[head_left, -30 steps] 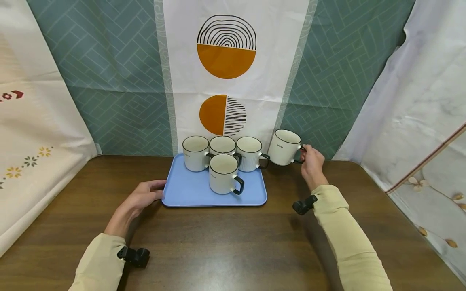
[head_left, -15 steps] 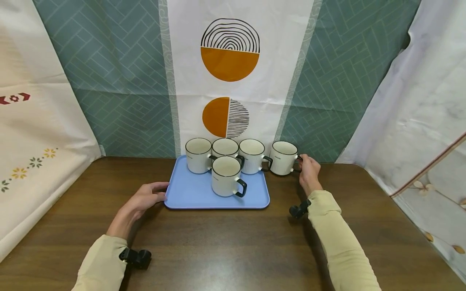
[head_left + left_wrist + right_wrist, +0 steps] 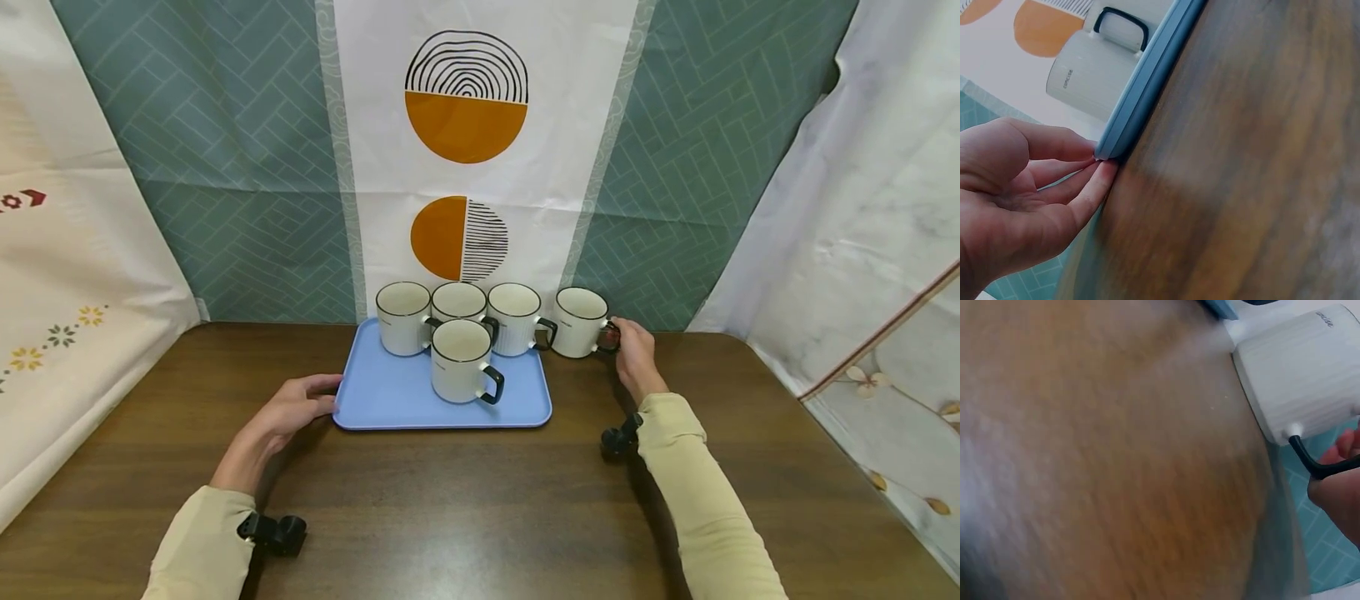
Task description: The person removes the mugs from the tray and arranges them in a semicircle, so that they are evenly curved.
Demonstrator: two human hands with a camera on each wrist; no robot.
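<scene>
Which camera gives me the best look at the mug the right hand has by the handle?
The head view: the whole mug shows, standing on the table just right of the blue tray, the right hand at its handle. The right wrist view shows only its blurred side and handle. The left wrist view misses it.

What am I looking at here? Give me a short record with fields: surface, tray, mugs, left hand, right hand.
surface: dark wooden table
tray: blue tray, flat on the table
mugs on tray: four white mugs with dark handles
mug off tray: fifth mug, standing on the table just right of the tray
left hand: fingertips touch the tray's left edge
right hand: grip on the fifth mug's handle
</scene>
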